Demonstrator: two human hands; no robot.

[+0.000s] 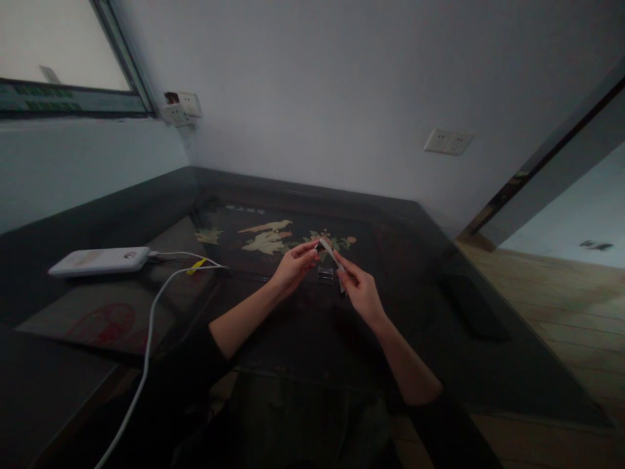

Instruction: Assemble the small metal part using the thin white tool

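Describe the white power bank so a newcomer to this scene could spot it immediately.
Start at the dark table and go to its left side, under the window. The power bank lies flat there, a long white slab with a white cable plugged into its right end, far bigger than the small strip between the hands.

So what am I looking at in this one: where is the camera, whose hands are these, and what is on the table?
The camera sits on a person's head, looking down at their own two bare hands. The left hand and right hand together pinch a thin pale strip above a dark glass table. Small dark clips lie just beneath; I cannot identify them. At the left rests a white power bank with a white cable running toward the person. Wall sockets are behind.
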